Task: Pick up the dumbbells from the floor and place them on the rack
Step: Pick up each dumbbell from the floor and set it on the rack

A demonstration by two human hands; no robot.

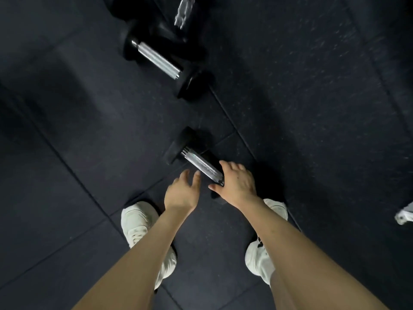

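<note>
My right grip [237, 182] lay loosely over the near end of the black chrome-handled dumbbell [201, 164], not closed; left grip [182, 191] open beside, its handle running away leftward.

The floor [312, 97] fills nearly the whole frame: dark rubber tiles with a fine pale speckle, clearest toward the upper right. Thin seams [73, 173] between the tiles run diagonally, crossing at lower centre. The light is dim, with soft shadow patches at the left. A small white metal piece [405, 214] juts in at the right edge.
</note>
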